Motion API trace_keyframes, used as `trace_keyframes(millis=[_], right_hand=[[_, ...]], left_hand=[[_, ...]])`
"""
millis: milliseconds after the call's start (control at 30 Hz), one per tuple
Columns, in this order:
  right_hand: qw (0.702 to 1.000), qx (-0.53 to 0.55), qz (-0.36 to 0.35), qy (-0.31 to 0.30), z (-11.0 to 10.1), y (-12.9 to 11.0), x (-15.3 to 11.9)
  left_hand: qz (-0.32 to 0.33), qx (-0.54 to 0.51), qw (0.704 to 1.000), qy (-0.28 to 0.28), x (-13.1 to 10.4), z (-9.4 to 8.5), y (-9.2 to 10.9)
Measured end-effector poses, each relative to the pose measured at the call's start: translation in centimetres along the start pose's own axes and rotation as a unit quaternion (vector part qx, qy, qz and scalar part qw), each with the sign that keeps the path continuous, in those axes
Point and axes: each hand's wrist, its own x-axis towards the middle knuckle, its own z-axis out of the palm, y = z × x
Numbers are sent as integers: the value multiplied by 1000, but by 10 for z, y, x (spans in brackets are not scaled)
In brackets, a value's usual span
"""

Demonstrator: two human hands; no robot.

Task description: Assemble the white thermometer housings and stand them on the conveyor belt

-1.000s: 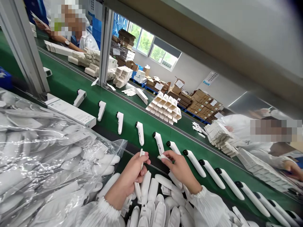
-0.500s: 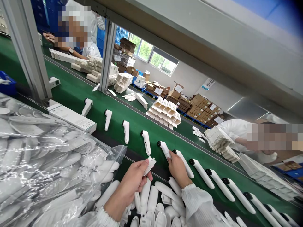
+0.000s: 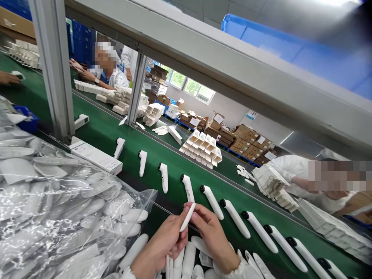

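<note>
A thin, curved white plastic cover (image 3: pixel 187 217), seen edge-on, is held between my two hands just over the near edge of the belt. My left hand (image 3: pixel 167 236) pinches it from the left, thumb and fingers closed. From the right, my right hand (image 3: pixel 211 234) grips the same piece near its upper end with thumb and fingertips. Right behind my fingers lies a white handheld device with a black tip (image 3: pixel 187 188), its lower end hidden. More loose white covers (image 3: pixel 189 257) lie in a heap below my hands, partly covered by them.
Several similar devices (image 3: pixel 258 231) lie in a row along the green belt (image 3: pixel 151 141). A clear plastic bag of white parts (image 3: pixel 72 209) fills the left; a white box (image 3: pixel 95 155) lies behind it. A metal post (image 3: pixel 52 69) and overhead beam frame the view. Co-workers sit across the belt.
My right hand has left the device on the belt and come to the cover in my left hand. The cover is turned edge-on. The view has shifted, and the row of devices sits differently in it.
</note>
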Motion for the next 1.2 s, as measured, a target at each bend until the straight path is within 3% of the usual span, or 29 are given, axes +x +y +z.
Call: trace_keyframes(millis=[67,167,267,367,567,700,800,1067,1200], right_hand=[[996,84,-4,20,10,-4,2],[990,124,-14,66,0,-6,13],[994,-15,2,108,-27,1,28],[960,-251,-8,121,-49,19,39],[878,-458,-25,139,-53,53,48],[800,-574,-13,173,-51,56,58],[762,-623,11,174,-53,53,62],[719,-669,41,182,-61,56,57],[734,-646,66,200,-65,45,54]], left_hand=[[2,-1,1000,4,3,-1,-2],[19,-39,998,52,8,-3,-3],[53,-134,982,120,11,-9,1],[74,-221,962,146,11,-14,5],[72,-279,948,136,9,-16,7],[72,-331,932,126,8,-17,9],[69,-374,918,114,7,-18,12],[85,-419,898,104,6,-19,10],[96,-423,896,99,6,-20,9]])
